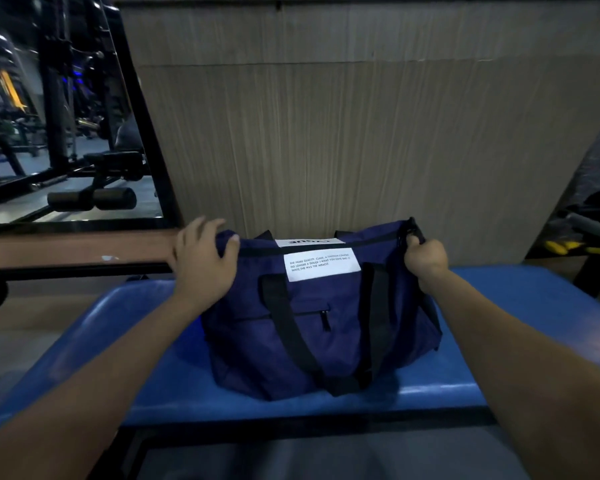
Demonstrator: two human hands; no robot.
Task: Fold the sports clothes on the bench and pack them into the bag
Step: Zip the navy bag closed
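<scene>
Navy duffel bag (312, 317) lying crosswise at the far edge of the blue bench (499, 323), zip line spanning both hands: left hand (201, 261) spread over its left end, right hand (425, 259) pinching the zip end at its right.

A gym: a black weight rack (59, 98) and padded roller machine (90, 199) upper left, blue padded bench (499, 341) below.

Left grip (201, 261) spread, right grip (425, 256) clenched
</scene>
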